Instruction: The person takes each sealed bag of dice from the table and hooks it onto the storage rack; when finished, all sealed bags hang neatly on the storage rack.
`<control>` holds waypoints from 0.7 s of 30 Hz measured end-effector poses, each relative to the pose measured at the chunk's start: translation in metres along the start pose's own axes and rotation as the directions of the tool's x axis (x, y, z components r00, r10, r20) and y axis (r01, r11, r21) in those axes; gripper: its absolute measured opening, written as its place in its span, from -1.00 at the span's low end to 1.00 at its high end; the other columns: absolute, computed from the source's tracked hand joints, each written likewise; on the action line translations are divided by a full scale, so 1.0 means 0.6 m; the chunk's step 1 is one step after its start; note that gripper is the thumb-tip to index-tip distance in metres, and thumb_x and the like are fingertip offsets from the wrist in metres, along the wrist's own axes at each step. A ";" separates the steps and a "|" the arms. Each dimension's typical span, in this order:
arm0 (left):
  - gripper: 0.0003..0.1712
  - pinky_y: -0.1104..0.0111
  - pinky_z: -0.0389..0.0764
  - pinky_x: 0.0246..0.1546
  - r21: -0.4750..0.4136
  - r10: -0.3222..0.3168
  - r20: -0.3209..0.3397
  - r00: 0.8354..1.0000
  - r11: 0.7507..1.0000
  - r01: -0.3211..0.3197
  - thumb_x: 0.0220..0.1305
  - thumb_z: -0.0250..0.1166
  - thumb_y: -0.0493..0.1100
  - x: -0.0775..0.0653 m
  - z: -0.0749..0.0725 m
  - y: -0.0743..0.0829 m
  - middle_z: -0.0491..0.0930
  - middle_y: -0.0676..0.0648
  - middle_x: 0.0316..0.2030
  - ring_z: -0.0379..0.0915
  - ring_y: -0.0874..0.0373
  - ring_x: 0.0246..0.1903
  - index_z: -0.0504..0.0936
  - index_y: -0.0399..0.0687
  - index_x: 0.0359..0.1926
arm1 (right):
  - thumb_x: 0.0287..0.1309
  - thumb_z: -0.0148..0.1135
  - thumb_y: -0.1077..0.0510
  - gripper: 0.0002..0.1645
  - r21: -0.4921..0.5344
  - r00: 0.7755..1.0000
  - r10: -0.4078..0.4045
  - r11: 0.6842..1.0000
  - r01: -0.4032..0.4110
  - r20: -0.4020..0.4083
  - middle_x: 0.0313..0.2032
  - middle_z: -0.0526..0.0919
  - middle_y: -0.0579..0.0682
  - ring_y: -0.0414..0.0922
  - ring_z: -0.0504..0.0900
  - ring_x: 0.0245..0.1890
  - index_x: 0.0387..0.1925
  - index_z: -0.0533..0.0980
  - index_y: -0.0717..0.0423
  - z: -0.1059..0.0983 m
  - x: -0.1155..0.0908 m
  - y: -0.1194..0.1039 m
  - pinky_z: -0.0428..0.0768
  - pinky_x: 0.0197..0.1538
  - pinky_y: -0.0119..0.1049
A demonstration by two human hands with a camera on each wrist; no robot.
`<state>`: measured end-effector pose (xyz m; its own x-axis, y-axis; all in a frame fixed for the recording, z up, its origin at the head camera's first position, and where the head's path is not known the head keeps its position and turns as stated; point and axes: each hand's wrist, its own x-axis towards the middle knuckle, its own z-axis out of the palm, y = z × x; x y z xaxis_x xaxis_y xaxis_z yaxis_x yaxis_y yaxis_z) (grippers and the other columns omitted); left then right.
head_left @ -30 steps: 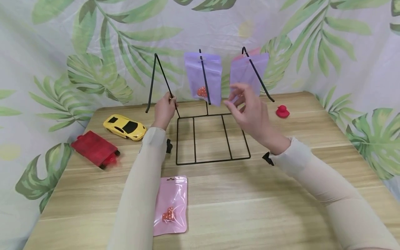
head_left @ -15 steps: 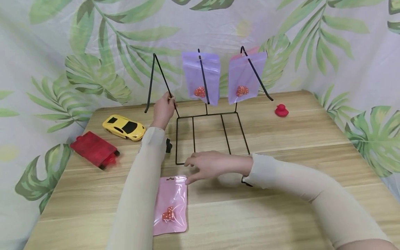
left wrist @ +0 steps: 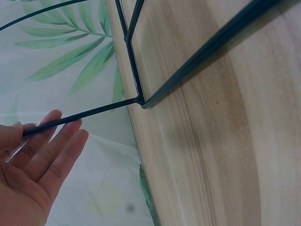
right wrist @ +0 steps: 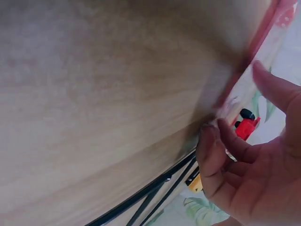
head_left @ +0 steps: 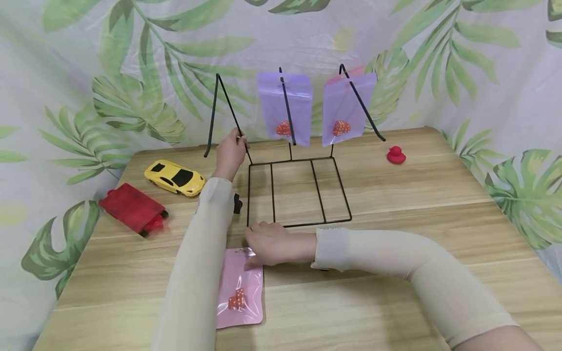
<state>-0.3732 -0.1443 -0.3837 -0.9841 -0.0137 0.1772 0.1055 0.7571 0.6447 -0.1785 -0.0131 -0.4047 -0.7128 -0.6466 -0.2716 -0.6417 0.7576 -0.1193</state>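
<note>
My left hand (head_left: 230, 158) pinches the left wire of a black wire rack (head_left: 343, 190), thumb on one side and fingers on the other. The left wrist view shows that wire (left wrist: 94, 111) running from the fingers down to the base. Over the top end of a pink zip bag (head_left: 239, 317) lies my right hand (head_left: 270, 243), thumb on the bag's side and fingers by its top edge. In the right wrist view, a gap separates thumb and bent fingers (right wrist: 214, 148). Red pieces with white dots (head_left: 237, 298) show inside the bag, which lies on the table.
Purple bags (head_left: 285, 102) hang on the rack's middle and right hooks, with pink behind the right purple bag (head_left: 351, 107). A yellow toy car (head_left: 174, 178) and a red toy vehicle (head_left: 133, 208) stand at left. A red rubber duck (head_left: 396, 155) sits at right.
My right hand has come down from the hanging bag at right to the pink bag in front, moving left and nearer. My left hand has stayed on the rack's wire.
</note>
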 end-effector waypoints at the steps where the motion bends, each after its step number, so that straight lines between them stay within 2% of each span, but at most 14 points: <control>1: -0.64 0.23 0.42 -0.40 0.001 0.002 -0.002 1.000 1.000 -0.002 0.60 -0.10 -0.03 0.000 0.000 0.000 0.72 -0.14 -0.15 0.56 -0.09 -0.34 0.51 -0.16 0.03 | 0.02 0.32 -0.47 -0.29 -0.004 1.000 0.004 1.000 -0.004 -0.001 -0.06 0.57 -0.07 -0.13 0.57 -0.14 -0.02 0.51 -0.07 0.001 0.002 0.000 0.60 -0.21 -0.26; 2: -0.65 0.23 0.42 -0.40 0.001 0.004 -0.004 1.000 1.000 -0.004 0.60 -0.09 -0.03 0.000 -0.001 0.001 0.72 -0.14 -0.16 0.57 -0.09 -0.33 0.52 -0.16 0.03 | 0.02 0.34 -0.44 -0.32 -0.005 1.000 0.007 1.000 -0.007 0.004 -0.04 0.58 -0.07 -0.13 0.57 -0.13 -0.03 0.52 -0.07 0.001 0.004 0.000 0.61 -0.19 -0.25; 6: -0.66 0.24 0.42 -0.41 -0.010 0.002 0.006 1.000 1.000 -0.002 0.60 -0.09 -0.04 0.000 -0.002 0.003 0.72 -0.14 -0.15 0.58 -0.09 -0.32 0.51 -0.15 0.03 | 0.07 0.38 -0.35 -0.44 0.021 0.999 0.015 1.000 -0.016 0.047 0.24 0.53 0.01 -0.09 0.62 -0.01 -0.04 0.61 -0.11 -0.003 0.008 0.005 0.64 -0.08 -0.19; 8: -0.65 0.25 0.42 -0.42 -0.012 0.002 0.011 1.000 1.000 -0.001 0.60 -0.10 -0.03 0.000 -0.003 0.004 0.71 -0.14 -0.14 0.58 -0.07 -0.31 0.51 -0.14 0.03 | 0.09 0.38 -0.29 -0.50 0.049 0.998 0.012 0.999 -0.016 0.069 0.24 0.55 -0.01 -0.10 0.63 -0.02 -0.03 0.63 -0.13 -0.006 0.007 0.009 0.63 -0.08 -0.19; 9: -0.65 0.25 0.42 -0.42 -0.013 0.001 0.012 1.000 1.000 -0.001 0.60 -0.11 -0.02 0.000 -0.003 0.004 0.71 -0.14 -0.14 0.58 -0.07 -0.30 0.51 -0.13 0.03 | 0.10 0.39 -0.26 -0.54 0.065 0.997 0.009 0.998 -0.013 0.073 0.21 0.59 -0.03 -0.11 0.63 -0.04 -0.05 0.64 -0.14 -0.007 0.005 0.011 0.63 -0.09 -0.20; 11: -0.66 0.25 0.42 -0.41 -0.012 0.001 0.014 1.000 1.000 -0.001 0.61 -0.11 -0.02 0.000 -0.004 0.005 0.71 -0.14 -0.13 0.58 -0.07 -0.30 0.50 -0.12 0.03 | 0.12 0.40 -0.19 -0.60 0.084 0.997 -0.002 0.996 -0.004 0.077 0.01 0.68 -0.11 -0.16 0.64 -0.14 -0.06 0.63 -0.14 -0.007 0.000 0.015 0.61 -0.14 -0.23; 13: -0.66 0.25 0.42 -0.40 -0.014 0.002 0.016 1.000 1.000 -0.001 0.61 -0.11 -0.03 -0.001 -0.004 0.006 0.71 -0.15 -0.12 0.59 -0.07 -0.28 0.50 -0.13 0.04 | 0.14 0.40 -0.12 -0.68 0.081 0.997 -0.011 0.997 0.004 0.082 -0.24 0.67 -0.17 -0.18 0.61 -0.26 -0.13 0.59 -0.11 -0.009 -0.008 0.020 0.59 -0.20 -0.26; 15: -0.65 0.24 0.42 -0.39 -0.010 0.000 0.016 1.000 1.000 0.000 0.61 -0.11 -0.03 -0.001 -0.004 0.006 0.71 -0.17 -0.11 0.58 -0.09 -0.28 0.50 -0.14 0.04 | 0.18 0.38 -0.04 -0.76 0.067 0.997 -0.017 0.998 0.012 0.082 -0.36 0.64 -0.19 -0.19 0.59 -0.33 -0.20 0.53 -0.09 -0.010 -0.017 0.024 0.58 -0.24 -0.27; 18: -0.66 0.24 0.41 -0.38 -0.007 -0.005 0.016 1.000 1.000 0.005 0.60 -0.10 -0.05 -0.002 -0.003 0.005 0.71 -0.19 -0.10 0.57 -0.09 -0.28 0.50 -0.15 0.06 | 0.21 0.33 0.03 -0.83 0.070 0.996 -0.012 0.998 0.006 0.088 -0.40 0.60 -0.19 -0.18 0.58 -0.36 -0.24 0.48 -0.10 -0.011 -0.032 0.034 0.58 -0.25 -0.26; 21: -0.67 0.24 0.41 -0.38 -0.008 -0.007 0.018 1.000 1.000 0.007 0.60 -0.09 -0.05 -0.003 -0.002 0.005 0.71 -0.18 -0.10 0.57 -0.09 -0.29 0.50 -0.15 0.05 | 0.23 0.30 0.09 -0.86 0.140 0.997 -0.011 0.990 0.000 0.077 -0.32 0.65 -0.19 -0.19 0.60 -0.30 -0.19 0.51 -0.12 -0.017 -0.051 0.051 0.60 -0.18 -0.26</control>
<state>-0.3709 -0.1429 -0.3809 -0.9871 -0.0072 0.1599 0.1001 0.7517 0.6518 -0.1795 0.0289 -0.3902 -0.6822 -0.6458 -0.3428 -0.5954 0.7628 -0.2522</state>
